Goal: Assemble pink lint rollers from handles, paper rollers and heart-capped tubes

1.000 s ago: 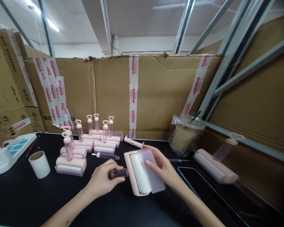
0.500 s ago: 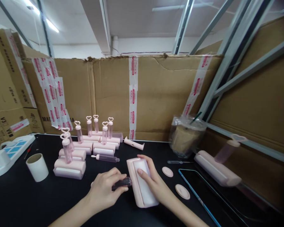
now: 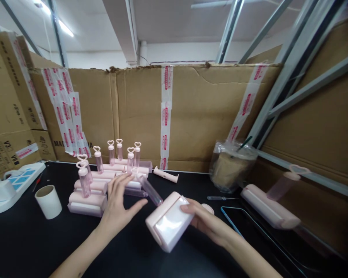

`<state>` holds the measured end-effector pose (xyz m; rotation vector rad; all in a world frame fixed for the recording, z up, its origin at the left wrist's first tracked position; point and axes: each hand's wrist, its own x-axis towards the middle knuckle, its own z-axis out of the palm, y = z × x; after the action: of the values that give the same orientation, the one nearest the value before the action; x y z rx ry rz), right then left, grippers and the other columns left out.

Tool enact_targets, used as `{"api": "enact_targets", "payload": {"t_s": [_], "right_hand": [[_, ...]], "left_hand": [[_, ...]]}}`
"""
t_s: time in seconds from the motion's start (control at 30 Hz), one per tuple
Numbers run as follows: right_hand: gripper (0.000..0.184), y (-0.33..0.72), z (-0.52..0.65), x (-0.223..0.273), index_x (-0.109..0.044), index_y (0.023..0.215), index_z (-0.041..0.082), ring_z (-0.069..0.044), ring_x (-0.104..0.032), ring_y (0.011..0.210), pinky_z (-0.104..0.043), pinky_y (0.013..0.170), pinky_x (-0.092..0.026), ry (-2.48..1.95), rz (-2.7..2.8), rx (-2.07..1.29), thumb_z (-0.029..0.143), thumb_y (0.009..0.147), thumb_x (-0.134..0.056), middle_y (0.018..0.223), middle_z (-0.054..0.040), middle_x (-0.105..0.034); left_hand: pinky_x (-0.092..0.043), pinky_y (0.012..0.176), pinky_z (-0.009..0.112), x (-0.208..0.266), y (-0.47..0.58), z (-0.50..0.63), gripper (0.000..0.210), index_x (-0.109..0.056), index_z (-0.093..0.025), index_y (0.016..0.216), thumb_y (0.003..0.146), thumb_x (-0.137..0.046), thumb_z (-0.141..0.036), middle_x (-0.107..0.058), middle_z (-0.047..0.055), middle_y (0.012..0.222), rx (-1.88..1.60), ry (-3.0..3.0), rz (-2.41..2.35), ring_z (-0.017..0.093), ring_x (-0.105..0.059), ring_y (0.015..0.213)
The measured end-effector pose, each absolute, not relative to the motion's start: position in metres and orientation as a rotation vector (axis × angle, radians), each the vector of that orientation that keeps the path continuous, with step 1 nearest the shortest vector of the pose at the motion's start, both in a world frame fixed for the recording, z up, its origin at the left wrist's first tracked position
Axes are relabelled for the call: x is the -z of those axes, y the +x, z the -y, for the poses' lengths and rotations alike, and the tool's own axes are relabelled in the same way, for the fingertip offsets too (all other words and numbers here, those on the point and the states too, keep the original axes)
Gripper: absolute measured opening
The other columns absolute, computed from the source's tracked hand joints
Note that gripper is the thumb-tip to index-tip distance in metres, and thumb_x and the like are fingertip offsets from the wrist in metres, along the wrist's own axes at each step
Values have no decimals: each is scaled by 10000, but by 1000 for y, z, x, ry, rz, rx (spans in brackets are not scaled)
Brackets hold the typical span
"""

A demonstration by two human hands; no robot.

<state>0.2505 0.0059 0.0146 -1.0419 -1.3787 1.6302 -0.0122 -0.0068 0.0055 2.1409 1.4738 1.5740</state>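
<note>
My right hand point(image 3: 210, 224) grips a pink lint roller point(image 3: 169, 224) with a white sheet face, tilted above the black table. From its upper side a clear pink handle point(image 3: 151, 191) sticks out toward the back left. My left hand point(image 3: 118, 202) is open, fingers spread, close to the handle's far end; the handle's tip is blurred. Behind that hand stand several finished-looking lint rollers point(image 3: 88, 200) with upright heart-topped handles. A loose handle point(image 3: 136, 192) lies by them, partly hidden by my left hand. A curved pink cover piece point(image 3: 166, 176) rests farther back.
A white cardboard tube point(image 3: 48, 202) and a power strip point(image 3: 29, 175) are at left. At right are a bagged cup point(image 3: 230, 170), a thin clear tool point(image 3: 220, 198), a round pink cap point(image 3: 208, 209), a blue-edged tablet-like device point(image 3: 249, 224) and another lint roller point(image 3: 271, 208). Cardboard walls point(image 3: 197, 116) enclose the back.
My left hand has let go of the handle and moved up and left, opening. The lint roller has turned in my right hand, its handle now pointing toward the back left.
</note>
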Motion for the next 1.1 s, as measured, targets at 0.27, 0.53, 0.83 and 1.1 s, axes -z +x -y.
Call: {"api": "enact_targets", "payload": {"t_s": [0.27,0.53,0.83,1.1], "right_hand": [[492,236,-2,-15,-565,1123,255,-263,-570,1042,-392,893,-440,-855,1426,-1389,311,660,-719,1100,-56,-645],[602,237,-4,-10,-554,1123,244,-248,-592,1022,-398,881,-467,-993,1564,-1316,304,572,-789,1112,-55,-638],[487,253,-16,-19,-650,1044,196,-295,-590,1031,-414,921,-436,-1133,1560,-1202,320,590,-772,1048,-59,-690],[595,251,-31,-1,-588,1123,189,-311,-581,1038,-418,837,-499,-1144,1570,-994,349,583,-779,1106,-94,-651]], "left_hand": [[-487,817,343,19,4,-7,625,-464,-159,1177,665,-721,-409,-605,121,1105,-1193,1476,-849,220,-614,939],[-454,903,385,16,-4,-13,583,-520,-144,1192,694,-679,-400,-623,108,1143,-1145,1629,-954,253,-578,1040],[-343,1002,421,23,-18,-10,552,-436,-157,1258,711,-502,-108,-520,109,1225,-782,2735,-1566,272,-420,1170],[-463,808,415,33,-19,-23,335,-510,-119,1122,800,-421,-101,-534,134,1025,-588,2828,-1697,278,-509,969]]}}
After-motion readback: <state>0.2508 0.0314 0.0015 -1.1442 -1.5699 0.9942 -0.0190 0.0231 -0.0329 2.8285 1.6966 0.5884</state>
